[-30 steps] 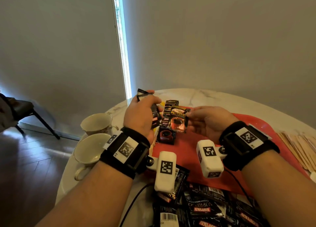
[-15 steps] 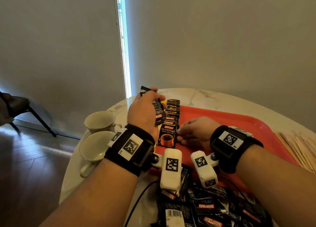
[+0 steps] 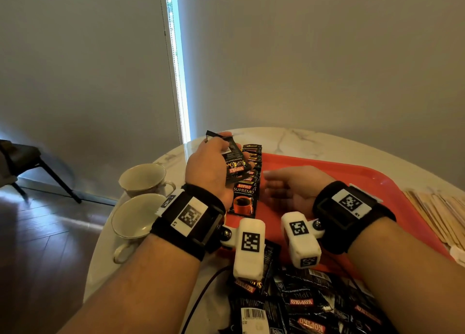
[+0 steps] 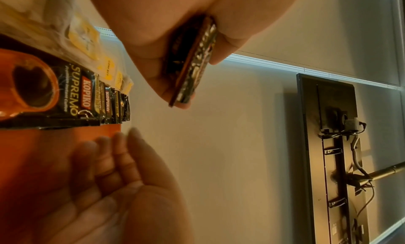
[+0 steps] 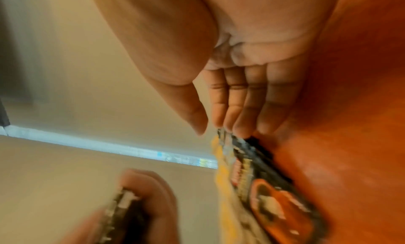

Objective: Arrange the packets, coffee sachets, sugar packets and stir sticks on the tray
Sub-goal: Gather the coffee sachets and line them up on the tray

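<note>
Marble table (image 3: 314, 142), red tray (image 3: 327, 175); blinds (image 3: 75, 57) prob. behind.

A: Where does the tray (image 3: 352, 180) sit?
B: On the table (image 3: 302, 140); a sachet row (image 3: 247, 180) lies along its left edge, two cups (image 3: 141, 182) left of it.
A: And the stir sticks (image 3: 437, 213)?
B: Right of the tray; loose sachets (image 3: 302, 306) lie before it.

**Grey room, one bright slit of daylight**

A narrow window strip (image 3: 176, 64) glows between plain grey walls (image 3: 314, 57). Left of it, low down, a dark chair (image 3: 30, 162) stands on glossy wood flooring (image 3: 37, 245). Below the strip sits a round marble table (image 3: 302, 140).
</note>
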Demonstrator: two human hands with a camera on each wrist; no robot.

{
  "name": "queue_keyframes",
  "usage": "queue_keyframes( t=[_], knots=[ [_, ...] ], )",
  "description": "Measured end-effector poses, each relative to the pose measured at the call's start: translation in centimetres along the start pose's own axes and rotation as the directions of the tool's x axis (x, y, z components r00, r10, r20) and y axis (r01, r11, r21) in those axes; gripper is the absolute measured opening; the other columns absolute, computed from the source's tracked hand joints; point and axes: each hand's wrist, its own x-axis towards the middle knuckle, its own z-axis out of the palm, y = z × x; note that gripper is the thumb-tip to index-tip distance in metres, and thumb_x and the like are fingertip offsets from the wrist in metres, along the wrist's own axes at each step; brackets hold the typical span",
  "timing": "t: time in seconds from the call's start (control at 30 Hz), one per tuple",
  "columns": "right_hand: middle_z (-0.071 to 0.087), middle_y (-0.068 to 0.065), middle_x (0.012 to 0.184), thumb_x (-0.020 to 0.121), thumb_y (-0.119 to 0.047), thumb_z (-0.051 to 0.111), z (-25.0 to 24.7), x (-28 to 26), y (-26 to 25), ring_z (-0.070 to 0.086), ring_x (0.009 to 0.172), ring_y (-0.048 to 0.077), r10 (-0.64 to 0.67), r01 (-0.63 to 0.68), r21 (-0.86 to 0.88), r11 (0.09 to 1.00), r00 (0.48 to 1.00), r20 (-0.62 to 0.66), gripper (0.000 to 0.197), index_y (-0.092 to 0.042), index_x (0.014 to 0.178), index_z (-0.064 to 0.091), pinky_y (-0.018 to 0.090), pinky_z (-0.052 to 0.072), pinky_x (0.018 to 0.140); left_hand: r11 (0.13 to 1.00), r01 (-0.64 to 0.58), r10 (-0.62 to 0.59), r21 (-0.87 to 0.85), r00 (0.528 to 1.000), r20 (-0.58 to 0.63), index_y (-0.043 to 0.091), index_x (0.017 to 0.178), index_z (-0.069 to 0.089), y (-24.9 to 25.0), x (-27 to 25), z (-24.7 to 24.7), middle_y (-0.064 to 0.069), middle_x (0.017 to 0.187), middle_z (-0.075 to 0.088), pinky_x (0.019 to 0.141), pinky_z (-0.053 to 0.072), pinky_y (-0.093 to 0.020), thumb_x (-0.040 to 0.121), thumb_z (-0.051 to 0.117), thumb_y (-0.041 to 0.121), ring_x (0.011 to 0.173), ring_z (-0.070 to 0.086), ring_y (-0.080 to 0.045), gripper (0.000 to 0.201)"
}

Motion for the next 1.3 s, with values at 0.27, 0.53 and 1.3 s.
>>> queue_keyframes(
  t=[0.27,0.53,1.3],
  knots=[
    [0.073,0.008,0.084,0.069,-0.028,0.081,-0.1,-3.2,-2.8,0.070,0.067,0.018,-0.242,0.228,0.081,0.970,0.928,0.283,0.031,-0.014,0.093,0.065,0.033,0.059,0.066,0.995,-0.020,0.018,0.094,0.999,0.028,0.014,0.114,0.069,-0.6,0.2,0.0,-0.019,0.100,0.078,0.072,0.064,-0.051,0.099,0.064,0.006,0.082,0.077,-0.037,0.017],
    [0.066,0.012,0.086,0.087,0.002,0.073,0.5,-2.5,-2.4,0.065,0.066,0.021,-0.381,0.393,-0.012,0.919,0.897,0.224,0.026,-0.016,0.091,0.054,0.031,0.057,0.055,0.992,-0.037,0.025,0.122,0.994,0.105,0.015,0.121,0.068,-0.9,0.1,-0.3,-0.022,0.110,0.076,0.079,0.062,-0.058,0.093,0.066,-0.006,0.092,0.077,-0.042,0.035],
    [0.069,-0.001,0.076,0.083,-0.030,0.083,-0.7,-3.5,-4.2,0.060,0.071,0.008,-0.631,0.624,-0.097,0.775,0.768,-0.111,0.016,-0.020,0.072,0.076,0.028,0.047,0.058,0.996,-0.015,-0.005,0.084,0.972,0.233,0.009,0.123,0.063,-0.4,-1.2,0.4,-0.015,0.091,0.074,0.046,0.051,-0.026,0.080,0.076,0.008,0.062,0.070,-0.019,0.045]
  ],
)
